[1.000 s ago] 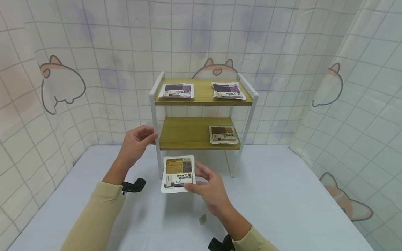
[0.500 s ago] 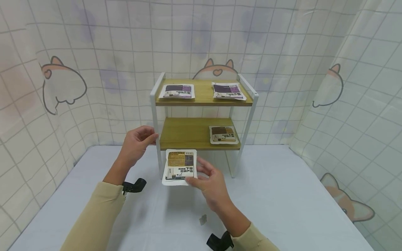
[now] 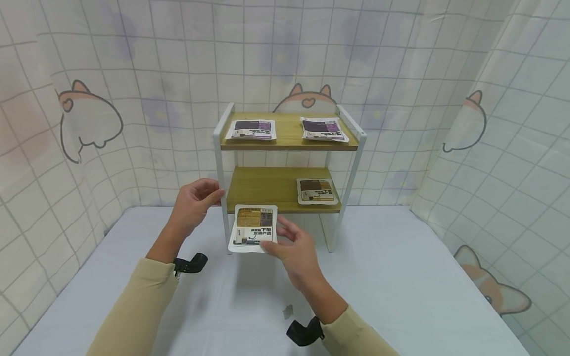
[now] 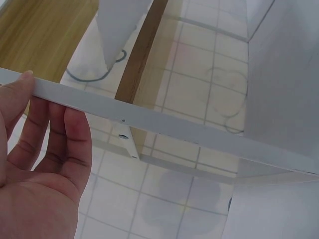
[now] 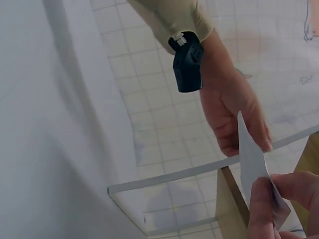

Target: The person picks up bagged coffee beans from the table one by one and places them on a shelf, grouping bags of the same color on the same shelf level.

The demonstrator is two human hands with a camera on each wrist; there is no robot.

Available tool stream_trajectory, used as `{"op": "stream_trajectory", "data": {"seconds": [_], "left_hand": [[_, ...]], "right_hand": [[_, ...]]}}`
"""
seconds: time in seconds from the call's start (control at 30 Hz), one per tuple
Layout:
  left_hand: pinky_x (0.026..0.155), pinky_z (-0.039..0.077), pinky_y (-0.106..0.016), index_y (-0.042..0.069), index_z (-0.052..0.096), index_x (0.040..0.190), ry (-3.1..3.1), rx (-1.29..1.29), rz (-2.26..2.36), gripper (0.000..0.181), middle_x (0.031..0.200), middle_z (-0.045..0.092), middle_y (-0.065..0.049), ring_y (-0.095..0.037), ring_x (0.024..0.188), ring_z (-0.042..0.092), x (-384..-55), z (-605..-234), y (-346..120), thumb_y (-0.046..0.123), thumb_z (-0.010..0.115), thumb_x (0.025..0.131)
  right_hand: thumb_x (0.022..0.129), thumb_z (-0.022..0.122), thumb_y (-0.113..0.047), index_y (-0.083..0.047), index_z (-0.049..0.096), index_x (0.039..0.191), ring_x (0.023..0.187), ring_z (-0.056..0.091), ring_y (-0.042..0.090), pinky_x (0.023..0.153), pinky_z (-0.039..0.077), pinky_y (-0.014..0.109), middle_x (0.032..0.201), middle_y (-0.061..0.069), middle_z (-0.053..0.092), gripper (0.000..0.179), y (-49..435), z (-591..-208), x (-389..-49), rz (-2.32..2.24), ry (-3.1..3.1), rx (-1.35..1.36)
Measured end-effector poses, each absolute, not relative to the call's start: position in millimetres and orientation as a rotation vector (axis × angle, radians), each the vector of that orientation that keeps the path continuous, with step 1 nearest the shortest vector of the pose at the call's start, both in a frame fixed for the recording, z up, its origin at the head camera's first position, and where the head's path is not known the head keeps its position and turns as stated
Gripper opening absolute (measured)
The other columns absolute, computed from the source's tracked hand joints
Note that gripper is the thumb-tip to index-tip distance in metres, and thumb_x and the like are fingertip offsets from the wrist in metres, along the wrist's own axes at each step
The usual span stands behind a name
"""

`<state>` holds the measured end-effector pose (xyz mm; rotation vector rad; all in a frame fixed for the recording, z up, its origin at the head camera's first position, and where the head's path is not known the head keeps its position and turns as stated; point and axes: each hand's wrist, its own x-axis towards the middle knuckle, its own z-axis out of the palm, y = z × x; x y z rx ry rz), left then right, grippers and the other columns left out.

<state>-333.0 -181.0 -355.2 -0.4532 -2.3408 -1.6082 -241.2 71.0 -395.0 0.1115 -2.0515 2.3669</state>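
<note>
My left hand (image 3: 196,205) pinches the white left front post (image 4: 164,122) of a two-tier shelf, thumb on one side and curled fingers on the other in the left wrist view. With my right hand (image 3: 300,254) I hold a flat white packet (image 3: 254,228) by its right edge, thumb on top. Its label is gold, black and white. It hovers in front of the lower shelf board (image 3: 267,185), overlapping that board's front edge in the head view. From the right wrist view the packet (image 5: 254,164) appears nearly edge-on between thumb and fingers.
A brown-labelled packet (image 3: 317,191) lies at the right of the lower board. Two purple-labelled packets, one left (image 3: 251,129) and one right (image 3: 323,129), lie on the top board (image 3: 287,144). A small grey scrap (image 3: 288,311) lies on the white tabletop (image 3: 401,277).
My right hand has raised the packet and moved it forward toward the lower board. The left hand has stayed on the post.
</note>
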Motion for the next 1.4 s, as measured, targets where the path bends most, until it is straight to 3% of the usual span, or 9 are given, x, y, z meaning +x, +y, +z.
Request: {"op": "stream_trajectory", "data": {"seconds": [0.5,0.77,1.13,1.4], "left_hand": [[0.091,0.058,-0.021,0.006,0.068,0.119,-2.345,-0.455,-1.610,0.036,0.119,0.070,-0.014,-0.017,0.102,0.070,-333.3,-355.9,-181.4,0.036,0.067,0.100],[0.092,0.058,-0.023,0.005,0.068,0.119,-2.345,-0.456,-1.622,0.035,0.121,0.070,-0.015,-0.016,0.102,0.070,-332.5,-355.6,-181.1,0.035,0.068,0.100],[0.092,0.057,-0.022,0.002,0.067,0.121,-2.342,-0.449,-1.620,0.039,0.118,0.069,-0.013,-0.015,0.101,0.070,-333.1,-355.6,-181.3,0.035,0.068,0.099],[0.100,0.057,-0.037,0.007,0.068,0.120,-2.345,-0.447,-1.646,0.037,0.123,0.070,-0.014,-0.019,0.106,0.070,-332.5,-355.4,-180.8,0.037,0.069,0.098]], "right_hand": [[0.084,0.080,0.001,-0.017,0.056,0.146,0.098,0.074,0.020,0.086,0.062,0.033,0.124,0.015,0.066,0.069,64.1,-393.9,-253.6,2.337,-2.050,0.060],[0.084,0.078,0.007,-0.008,0.053,0.148,0.096,0.073,0.019,0.085,0.063,0.034,0.125,0.021,0.063,0.070,60.9,-389.9,-257.7,2.396,-1.972,0.058],[0.083,0.080,0.006,-0.006,0.057,0.144,0.099,0.074,0.024,0.083,0.063,0.035,0.122,0.022,0.065,0.066,53.2,-388.1,-263.4,2.378,-1.919,0.009],[0.082,0.079,0.008,-0.004,0.057,0.143,0.097,0.073,0.024,0.083,0.063,0.035,0.122,0.022,0.065,0.066,49.8,-383.9,-265.8,2.389,-1.886,0.003]]}}
